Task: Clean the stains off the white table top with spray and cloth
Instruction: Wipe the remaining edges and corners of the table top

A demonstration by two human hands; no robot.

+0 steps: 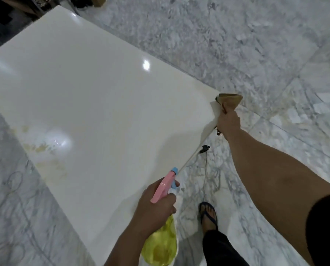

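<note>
The white table top (95,96) carries yellowish-brown stains (43,150) near its left edge, toward the near left corner, with a wet-looking sheen over part of them. The stains are not wiped off; judging by this, cleaning is at an early stage, with spraying possibly begun and wiping yet to be done. The remainder of the surface appears glossy and unmarked, though glare from overhead lights hides small patches.

The left hand (156,204) grips the spray bottle (160,240) at its neck, fingers curled round it and one finger at the blue trigger; the pink nozzle head (165,186) points across the table from the near edge toward the stained area. The bottle holds yellow liquid.

The right hand (228,124) is closed round a brown cloth (230,100), bunched, at the near right corner of the table. Whether the cloth touches the table cannot be told.

Surroundings: a marble floor (237,45) on all sides, a thin black cable (205,169) with a small black clip hanging beside the near edge, and the person's foot in a blue sandal (208,214) just beside it. The cable could snag an arm or foot. Dark objects lie beyond the far corner, too blurred to identify. Nothing rests on the table between the nozzle and the stains.
</note>
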